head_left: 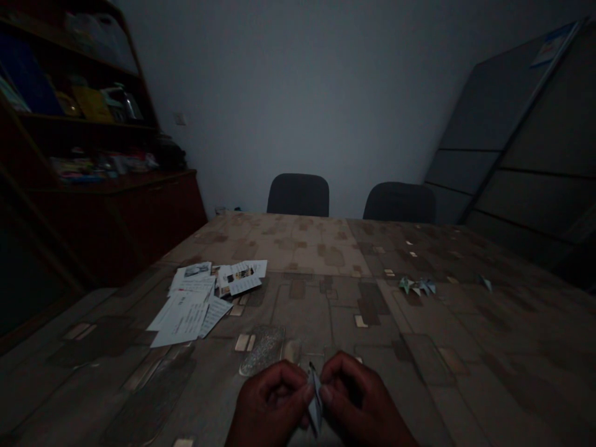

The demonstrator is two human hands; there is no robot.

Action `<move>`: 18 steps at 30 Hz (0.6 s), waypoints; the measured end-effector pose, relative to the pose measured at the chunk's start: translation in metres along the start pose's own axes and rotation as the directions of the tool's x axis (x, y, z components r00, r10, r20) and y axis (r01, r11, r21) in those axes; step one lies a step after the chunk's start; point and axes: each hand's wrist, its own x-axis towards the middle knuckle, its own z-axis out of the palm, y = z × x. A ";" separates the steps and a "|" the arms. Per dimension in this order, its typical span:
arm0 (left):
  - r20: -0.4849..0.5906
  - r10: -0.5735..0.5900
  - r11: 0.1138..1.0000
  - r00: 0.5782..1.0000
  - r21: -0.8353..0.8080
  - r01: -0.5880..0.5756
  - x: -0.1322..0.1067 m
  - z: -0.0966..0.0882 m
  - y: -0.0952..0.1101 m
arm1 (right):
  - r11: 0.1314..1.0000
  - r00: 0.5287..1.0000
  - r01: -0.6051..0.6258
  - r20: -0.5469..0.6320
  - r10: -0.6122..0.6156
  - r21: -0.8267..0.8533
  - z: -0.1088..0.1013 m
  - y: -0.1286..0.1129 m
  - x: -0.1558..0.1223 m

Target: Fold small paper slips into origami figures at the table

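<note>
Both of my hands meet at the near edge of the table and pinch one small folded piece of paper (pixel 315 397) between them. My left hand (pixel 270 403) grips it from the left with fingers curled. My right hand (pixel 358 400) grips it from the right, fingers also closed. The paper stands on edge, light-coloured with print on it. Further out on the right lie a few small folded paper figures (pixel 418 285), and one more folded figure (pixel 485 283) lies beyond them.
A loose pile of printed paper sheets (pixel 195 301) lies on the left of the patterned table (pixel 326 261). Two dark chairs (pixel 298 194) stand at the far side. A wooden shelf unit (pixel 93 155) fills the left; grey panels (pixel 521 136) lean on the right.
</note>
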 end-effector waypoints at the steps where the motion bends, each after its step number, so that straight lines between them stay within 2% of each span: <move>1: 0.000 -0.010 1.000 1.000 0.003 0.010 0.000 0.001 0.000 | 1.000 1.000 0.001 0.005 -0.001 -0.007 0.000 0.001 0.000; 8: -0.004 -0.061 0.998 0.998 0.033 0.061 0.000 0.005 0.003 | 1.000 1.000 0.019 0.018 -0.019 -0.004 0.003 0.010 0.000; 14: -0.101 0.086 0.976 0.991 0.209 -0.063 -0.005 0.006 0.011 | 0.996 1.000 -0.021 -0.010 0.022 0.088 0.003 0.002 0.000; 18: -0.084 0.156 0.962 0.984 0.239 -0.132 -0.006 0.006 0.013 | 0.999 1.000 0.001 0.024 -0.002 0.040 0.000 0.001 0.001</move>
